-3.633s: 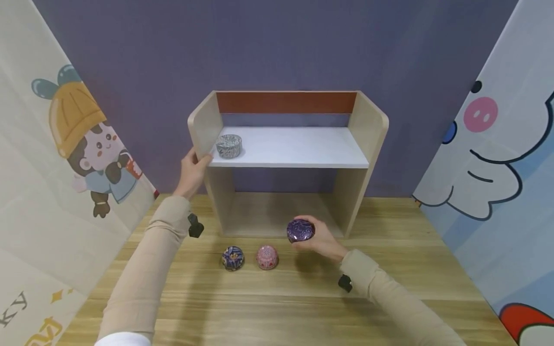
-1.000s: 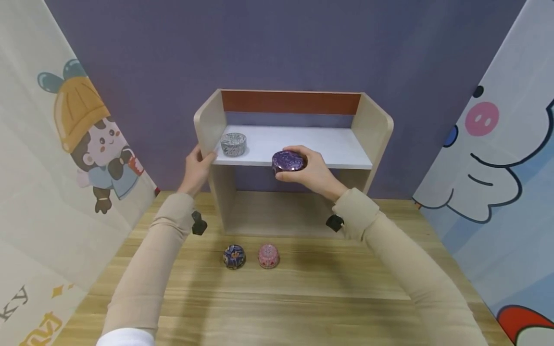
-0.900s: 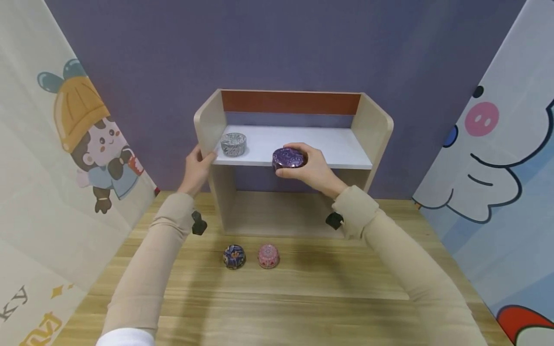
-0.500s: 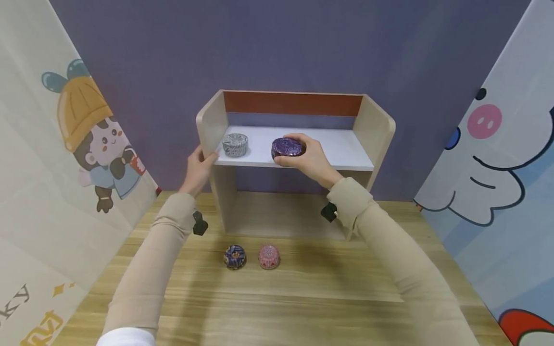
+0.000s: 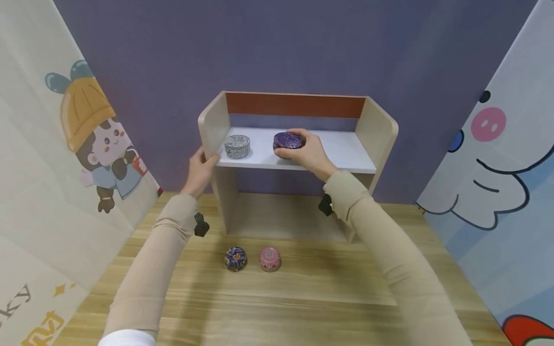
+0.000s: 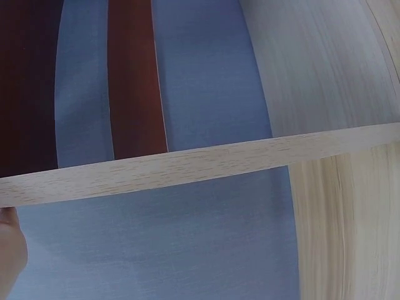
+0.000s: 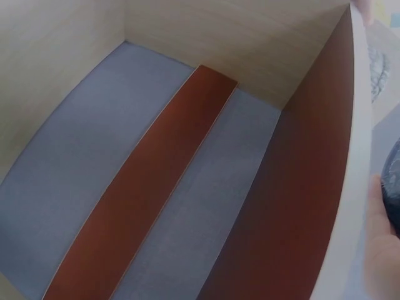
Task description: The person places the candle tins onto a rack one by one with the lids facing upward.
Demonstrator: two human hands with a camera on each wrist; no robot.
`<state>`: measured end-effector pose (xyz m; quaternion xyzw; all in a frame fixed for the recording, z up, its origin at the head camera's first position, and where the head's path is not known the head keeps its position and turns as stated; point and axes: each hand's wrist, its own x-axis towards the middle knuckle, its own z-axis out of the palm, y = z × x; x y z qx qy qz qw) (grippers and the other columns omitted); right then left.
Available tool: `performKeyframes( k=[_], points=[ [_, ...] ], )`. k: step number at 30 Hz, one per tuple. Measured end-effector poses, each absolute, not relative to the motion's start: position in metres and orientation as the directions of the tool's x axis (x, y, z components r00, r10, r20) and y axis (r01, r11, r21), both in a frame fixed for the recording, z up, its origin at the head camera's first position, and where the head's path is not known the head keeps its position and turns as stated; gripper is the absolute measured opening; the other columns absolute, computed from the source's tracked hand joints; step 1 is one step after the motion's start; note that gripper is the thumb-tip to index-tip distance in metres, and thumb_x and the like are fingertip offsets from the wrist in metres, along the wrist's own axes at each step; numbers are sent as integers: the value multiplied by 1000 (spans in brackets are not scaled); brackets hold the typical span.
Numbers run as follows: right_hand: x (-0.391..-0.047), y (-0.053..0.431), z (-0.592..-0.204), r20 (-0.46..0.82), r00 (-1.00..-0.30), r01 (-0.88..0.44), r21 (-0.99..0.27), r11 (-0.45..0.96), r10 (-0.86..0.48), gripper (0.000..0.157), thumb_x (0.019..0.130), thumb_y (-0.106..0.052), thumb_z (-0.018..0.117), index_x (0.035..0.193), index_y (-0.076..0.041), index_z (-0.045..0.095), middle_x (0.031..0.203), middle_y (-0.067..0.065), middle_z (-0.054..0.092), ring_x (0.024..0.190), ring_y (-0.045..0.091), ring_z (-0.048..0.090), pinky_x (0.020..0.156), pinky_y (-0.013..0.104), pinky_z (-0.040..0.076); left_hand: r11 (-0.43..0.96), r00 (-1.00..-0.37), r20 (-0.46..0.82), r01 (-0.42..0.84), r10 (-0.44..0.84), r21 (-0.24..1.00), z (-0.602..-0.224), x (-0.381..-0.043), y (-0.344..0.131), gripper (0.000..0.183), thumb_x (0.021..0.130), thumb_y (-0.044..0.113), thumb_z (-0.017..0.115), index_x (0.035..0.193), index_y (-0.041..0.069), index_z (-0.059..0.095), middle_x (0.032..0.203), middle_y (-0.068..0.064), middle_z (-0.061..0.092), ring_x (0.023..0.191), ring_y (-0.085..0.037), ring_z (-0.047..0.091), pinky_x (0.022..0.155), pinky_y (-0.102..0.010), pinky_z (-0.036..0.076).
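Note:
My right hand (image 5: pixel 312 153) grips a round purple patterned tin (image 5: pixel 287 139), thumb at its front and fingers behind. The tin is over the front half of the white upper board of a small two-tier shelf (image 5: pixel 298 166). At the right edge of the right wrist view, part of the same tin (image 7: pixel 392 187) shows dark beside the fingers. With my left hand (image 5: pixel 199 174) I hold the shelf's left side panel (image 5: pixel 213 126), thumb at the front edge; the other fingers are mostly hidden behind it. A silver-grey leaf-patterned tin (image 5: pixel 236 147) stands at the board's left end.
On the wooden table (image 5: pixel 277 307), in front of the shelf, sit a navy floral tin (image 5: pixel 235 259) and a pink tin (image 5: pixel 270 259). The shelf's right panel (image 5: pixel 377 129) rises beside the board. A purple-grey backdrop (image 5: pixel 294 43) stands behind.
My right hand has lifted the purple tin from above the table up to the shelf's upper board, then moved it back over the board. My left hand keeps its hold on the panel.

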<state>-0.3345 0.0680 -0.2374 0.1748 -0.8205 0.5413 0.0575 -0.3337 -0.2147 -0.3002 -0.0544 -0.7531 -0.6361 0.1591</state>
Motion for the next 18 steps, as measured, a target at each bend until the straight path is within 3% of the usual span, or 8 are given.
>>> performKeyframes(
  k=[18],
  points=[
    [-358,51,-240,249,-953,-300,-868,396,-174,71,65,-33,81,127,-17,50,128,7,50,114,19,48,99,31,40,211,-944,307,277,-124,937,-301,-335,-216,50,92,20,48,139,12,36,138,-16,44,120,-27,46,104,-40,38]
  ],
)
